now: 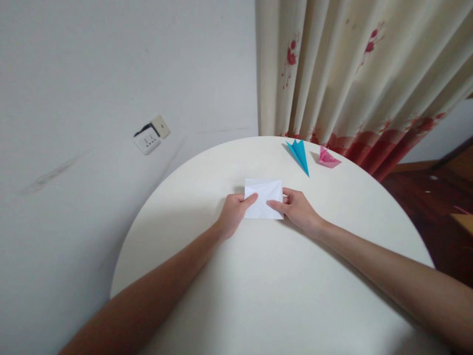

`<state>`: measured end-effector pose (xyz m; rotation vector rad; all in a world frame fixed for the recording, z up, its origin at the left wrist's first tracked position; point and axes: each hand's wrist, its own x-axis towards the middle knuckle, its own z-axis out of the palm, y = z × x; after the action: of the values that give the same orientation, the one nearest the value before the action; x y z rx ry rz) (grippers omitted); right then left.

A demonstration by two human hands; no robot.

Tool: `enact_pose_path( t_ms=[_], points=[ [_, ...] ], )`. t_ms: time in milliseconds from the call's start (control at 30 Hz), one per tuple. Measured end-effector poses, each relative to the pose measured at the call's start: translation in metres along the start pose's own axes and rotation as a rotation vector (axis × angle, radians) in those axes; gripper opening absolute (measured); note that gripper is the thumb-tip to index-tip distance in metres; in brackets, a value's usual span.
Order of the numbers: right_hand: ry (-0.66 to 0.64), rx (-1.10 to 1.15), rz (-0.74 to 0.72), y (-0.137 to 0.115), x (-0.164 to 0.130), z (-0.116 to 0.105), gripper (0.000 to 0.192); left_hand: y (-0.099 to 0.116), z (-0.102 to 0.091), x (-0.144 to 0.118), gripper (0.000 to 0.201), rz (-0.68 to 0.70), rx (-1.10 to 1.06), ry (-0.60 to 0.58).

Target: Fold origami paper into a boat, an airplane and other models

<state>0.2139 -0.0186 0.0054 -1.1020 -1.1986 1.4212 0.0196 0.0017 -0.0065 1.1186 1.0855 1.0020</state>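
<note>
A folded sheet of white paper (263,190), roughly rectangular with faint creases, is held over the middle of the round white table. My left hand (233,212) grips its left edge, thumb on top and fingers hidden beneath. From the right side, my right hand (298,209) pinches the same paper, its thumb on the upper face and its other fingers curled behind the edge. Beyond my right hand lie a blue paper plane (300,157) and a pink folded paper boat (328,158).
The round white table (177,197) stands against a pale wall (129,64) with a power socket (148,139) on it. A cream curtain (340,74) with red flowers hangs behind the far right edge. Dark wooden floor (414,197) shows at the right.
</note>
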Motion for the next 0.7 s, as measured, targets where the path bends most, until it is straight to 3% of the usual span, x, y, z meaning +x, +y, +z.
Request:
enact_pose_path(
  t_ms=[100, 233, 333, 567, 700],
  points=[
    [-0.078, -0.022, -0.005, -0.002, -0.002, 0.002, 0.042, 0.0, 0.0, 0.0, 0.048, 0.027, 0.076, 0.013],
    [-0.046, -0.045, 0.03, -0.002, -0.002, 0.002, 0.034, 0.002, 0.003, -0.002, 0.052, 0.077, 0.169, 0.04],
    [-0.004, -0.017, 0.023, 0.001, -0.001, 0.001, 0.033, 0.007, 0.005, -0.005, 0.051, 0.096, 0.208, -0.016],
    [0.05, 0.072, 0.003, 0.003, 0.0, 0.003, 0.038, 0.008, 0.003, -0.004, 0.05, 0.044, 0.248, -0.039],
    [-0.032, 0.01, 0.021, 0.002, 0.0, -0.001, 0.041, 0.004, 0.001, 0.0, 0.047, 0.07, 0.241, -0.04]
  ],
)
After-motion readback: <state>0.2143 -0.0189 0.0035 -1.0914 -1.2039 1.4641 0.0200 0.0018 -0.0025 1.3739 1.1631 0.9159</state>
